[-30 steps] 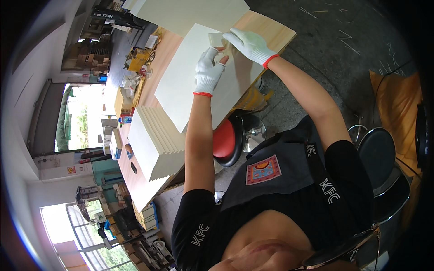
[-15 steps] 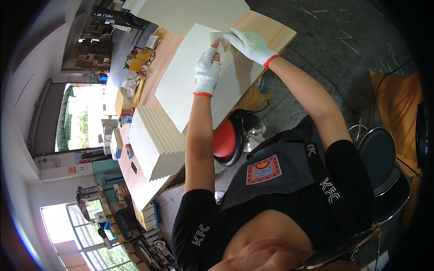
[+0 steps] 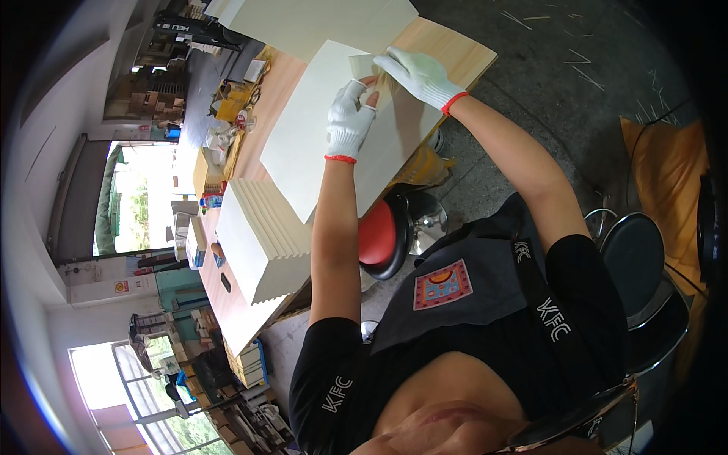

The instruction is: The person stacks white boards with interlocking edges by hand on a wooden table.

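Both my hands wear white knit gloves with red cuffs, over a large white board (image 3: 299, 152) on the wooden table (image 3: 455, 45). A small pale, translucent sheet or thin stack (image 3: 362, 65) lies between them. My right hand (image 3: 418, 77) has its fingers together along the right side of this piece; the thumb is hidden. My left hand (image 3: 352, 114), with bare thumb and index fingertip, is bent in against its near edge. Whether the left fingers pinch a layer of it cannot be made out.
A stack of thick cream boards (image 3: 265, 235) stands nearer on the table, with another large pale board (image 3: 318, 23) at the far end. Tape and bags (image 3: 231, 98) line the left edge. A red-seated stool (image 3: 379, 235) stands beside the table.
My left index finger has curled and shifted down and right, from pointing along the small translucent piece to its near edge. My right hand has barely moved.
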The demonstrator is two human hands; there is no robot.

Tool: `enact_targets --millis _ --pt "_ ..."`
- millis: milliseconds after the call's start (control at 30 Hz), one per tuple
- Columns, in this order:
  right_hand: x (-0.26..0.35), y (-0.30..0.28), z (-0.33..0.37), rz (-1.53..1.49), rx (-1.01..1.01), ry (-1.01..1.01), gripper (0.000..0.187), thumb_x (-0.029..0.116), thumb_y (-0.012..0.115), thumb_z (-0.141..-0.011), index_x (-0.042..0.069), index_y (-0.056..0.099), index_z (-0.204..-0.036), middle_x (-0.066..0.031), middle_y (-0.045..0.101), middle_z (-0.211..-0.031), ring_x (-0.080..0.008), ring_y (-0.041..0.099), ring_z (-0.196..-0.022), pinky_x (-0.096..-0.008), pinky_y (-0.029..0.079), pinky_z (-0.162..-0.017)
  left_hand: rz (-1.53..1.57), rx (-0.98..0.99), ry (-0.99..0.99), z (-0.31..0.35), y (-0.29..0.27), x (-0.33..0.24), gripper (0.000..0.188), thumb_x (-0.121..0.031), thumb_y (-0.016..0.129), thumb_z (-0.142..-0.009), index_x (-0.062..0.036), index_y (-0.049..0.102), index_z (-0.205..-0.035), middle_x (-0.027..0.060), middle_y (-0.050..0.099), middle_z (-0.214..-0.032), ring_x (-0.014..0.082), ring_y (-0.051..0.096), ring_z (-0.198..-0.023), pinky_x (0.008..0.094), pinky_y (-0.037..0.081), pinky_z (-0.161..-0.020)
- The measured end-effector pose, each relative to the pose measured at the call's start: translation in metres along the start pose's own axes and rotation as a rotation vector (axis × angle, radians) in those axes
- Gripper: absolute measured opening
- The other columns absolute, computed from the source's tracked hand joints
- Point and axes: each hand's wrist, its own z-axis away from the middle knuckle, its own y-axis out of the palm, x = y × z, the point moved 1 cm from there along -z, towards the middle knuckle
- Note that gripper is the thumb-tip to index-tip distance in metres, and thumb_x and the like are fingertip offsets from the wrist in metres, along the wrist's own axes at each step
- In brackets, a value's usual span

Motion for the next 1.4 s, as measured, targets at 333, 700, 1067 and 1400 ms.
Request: enact_targets --millis 333,700,1067,1400 --pt "-0.005 0.006 0.001 0.025 -0.063 -0.054 0.042 0.051 0.042 -0.102 0.016 0.062 -0.114 -0.0141 0.066 -0.089 -0.0354 0.064 -0.085 -0.0455 0.048 -0.074 -0.157 -0.048 0.131 0.002 -0.001 -0.004 0.027 -0.018 0.073 -0.086 -0.0139 0.067 -0.113 0.0119 0.068 -0.105 0.0271 0.066 -0.091 0.0388 0.053 -0.08" --pt "0.002 0.001 0.003 0.032 -0.046 -0.024 0.043 0.052 0.045 -0.101 0.011 0.059 -0.1 -0.0154 0.065 -0.08 -0.0363 0.063 -0.077 -0.046 0.047 -0.068 -0.078 -0.075 0.092 0.001 -0.001 -0.002 0.03 -0.019 0.071 -0.088 -0.0166 0.068 -0.117 0.0116 0.068 -0.101 0.0285 0.065 -0.093 0.0394 0.052 -0.081" --pt "-0.008 0.009 -0.001 0.029 -0.13 -0.106 0.042 0.049 0.047 -0.101 0.01 0.059 -0.1 -0.0156 0.065 -0.078 -0.0358 0.064 -0.075 -0.0453 0.048 -0.067 -0.174 -0.037 0.112 0.003 -0.001 -0.009 0.032 -0.019 0.076 -0.085 -0.013 0.069 -0.115 0.0125 0.068 -0.106 0.0262 0.066 -0.099 0.0369 0.052 -0.084" --pt "0.001 0.003 0.002 0.024 -0.056 -0.015 0.042 0.052 0.046 -0.101 0.012 0.058 -0.1 -0.0146 0.063 -0.08 -0.036 0.062 -0.077 -0.0464 0.046 -0.069 -0.14 -0.02 0.136 0.002 -0.004 -0.011 0.021 -0.019 0.062 -0.094 -0.0129 0.068 -0.114 0.0125 0.068 -0.103 0.0285 0.065 -0.099 0.039 0.052 -0.085"
